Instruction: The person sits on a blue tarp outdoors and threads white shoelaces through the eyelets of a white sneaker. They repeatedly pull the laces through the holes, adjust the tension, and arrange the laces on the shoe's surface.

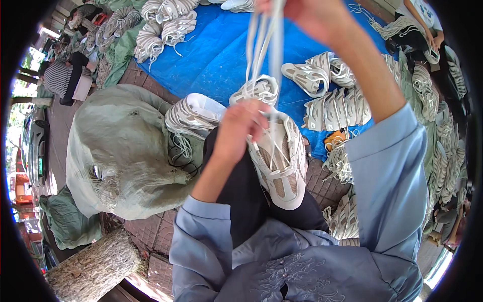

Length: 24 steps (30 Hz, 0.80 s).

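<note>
From my remote station, I have a white and beige lace-up sneaker with mesh panels [284,173] resting on the person's dark-trousered lap [236,189]. Its long axis runs near to far, tilted slightly: the rounded toe points near, toward the body, and the collar lies at the far end.

The left hand [239,126] is the nearer one, just left of that collar, fingers curled and blurred at the lacing; I can't tell how firmly it grips anything. The right hand [314,17] is well apart from the shoe, on its far side and a little right, closed around a bunch of long white flat laces [276,30]. Those strands run from it down to the left hand. The top edge crops its fingertips.

Beyond lies a bright blue plastic tarp [216,45]; at left, I see a bulging grey-green woven sack [126,146].
</note>
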Each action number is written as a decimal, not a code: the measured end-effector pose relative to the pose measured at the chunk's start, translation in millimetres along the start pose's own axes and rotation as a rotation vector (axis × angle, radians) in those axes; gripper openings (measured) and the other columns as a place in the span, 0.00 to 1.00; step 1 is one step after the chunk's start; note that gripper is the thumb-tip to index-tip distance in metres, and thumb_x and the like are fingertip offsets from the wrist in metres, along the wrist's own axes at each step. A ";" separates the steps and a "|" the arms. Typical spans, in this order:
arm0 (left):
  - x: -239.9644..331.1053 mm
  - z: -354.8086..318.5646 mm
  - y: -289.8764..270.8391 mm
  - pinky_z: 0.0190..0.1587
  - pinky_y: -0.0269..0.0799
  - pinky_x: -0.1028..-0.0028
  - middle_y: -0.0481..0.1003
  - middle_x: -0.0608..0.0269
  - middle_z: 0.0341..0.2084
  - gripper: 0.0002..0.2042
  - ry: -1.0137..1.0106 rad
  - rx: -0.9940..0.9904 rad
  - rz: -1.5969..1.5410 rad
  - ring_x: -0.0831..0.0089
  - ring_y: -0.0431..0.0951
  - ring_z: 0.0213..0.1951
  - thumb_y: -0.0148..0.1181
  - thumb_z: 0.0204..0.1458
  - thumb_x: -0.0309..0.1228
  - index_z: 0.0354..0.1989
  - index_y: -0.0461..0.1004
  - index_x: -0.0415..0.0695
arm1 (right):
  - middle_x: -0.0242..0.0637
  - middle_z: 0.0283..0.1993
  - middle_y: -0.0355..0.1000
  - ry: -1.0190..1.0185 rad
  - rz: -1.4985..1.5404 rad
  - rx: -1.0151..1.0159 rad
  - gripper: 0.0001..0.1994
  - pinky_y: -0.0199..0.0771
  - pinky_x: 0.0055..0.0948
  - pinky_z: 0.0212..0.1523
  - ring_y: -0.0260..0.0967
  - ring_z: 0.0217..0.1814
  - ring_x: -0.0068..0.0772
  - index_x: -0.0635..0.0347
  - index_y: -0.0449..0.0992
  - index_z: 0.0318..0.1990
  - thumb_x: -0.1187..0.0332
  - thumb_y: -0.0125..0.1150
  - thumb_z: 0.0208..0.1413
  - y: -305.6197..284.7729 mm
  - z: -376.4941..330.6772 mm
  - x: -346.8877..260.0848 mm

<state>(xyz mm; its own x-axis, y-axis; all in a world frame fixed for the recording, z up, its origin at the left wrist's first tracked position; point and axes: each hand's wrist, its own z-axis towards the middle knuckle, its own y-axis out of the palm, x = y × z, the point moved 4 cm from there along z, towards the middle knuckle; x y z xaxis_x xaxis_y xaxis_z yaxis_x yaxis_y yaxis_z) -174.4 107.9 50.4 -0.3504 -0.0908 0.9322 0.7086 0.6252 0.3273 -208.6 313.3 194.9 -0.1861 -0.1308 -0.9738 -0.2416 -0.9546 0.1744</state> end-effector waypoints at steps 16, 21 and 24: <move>82.5 -116.9 -336.9 0.22 0.65 0.76 0.71 0.59 0.25 0.12 -0.228 0.828 0.328 0.73 0.71 0.24 0.50 0.47 0.28 0.40 0.66 0.39 | 0.28 0.23 0.61 -0.804 -1.267 -0.681 0.02 0.57 0.27 0.39 0.59 0.36 0.27 0.55 0.71 0.17 0.71 0.55 0.30 47.7 -186.7 146.2; 116.5 -140.6 -277.8 0.37 0.67 0.66 0.70 0.51 0.33 0.18 -0.153 0.876 1.764 0.58 0.71 0.36 0.55 0.41 0.26 0.44 0.65 0.39 | 0.33 0.18 0.65 -0.641 -1.120 -0.734 0.02 0.61 0.30 0.32 0.64 0.28 0.33 0.57 0.71 0.15 0.71 0.55 0.32 51.4 -180.2 138.7; 90.7 -116.1 -147.5 0.42 0.65 0.64 0.69 0.51 0.38 0.16 0.451 0.452 1.838 0.55 0.68 0.40 0.54 0.42 0.23 0.43 0.65 0.39 | 0.40 0.16 0.66 -0.177 -0.971 -0.846 0.03 0.63 0.34 0.25 0.66 0.22 0.40 0.60 0.72 0.16 0.71 0.55 0.32 45.2 -176.0 134.1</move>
<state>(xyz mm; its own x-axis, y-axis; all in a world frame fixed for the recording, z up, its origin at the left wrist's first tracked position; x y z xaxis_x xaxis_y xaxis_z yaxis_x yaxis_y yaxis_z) -239.6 -82.6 104.6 0.7259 0.6873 0.0258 -0.2410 0.2893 -0.9264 -76.9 205.5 46.5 -0.4133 0.6798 -0.6058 0.3122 -0.5192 -0.7956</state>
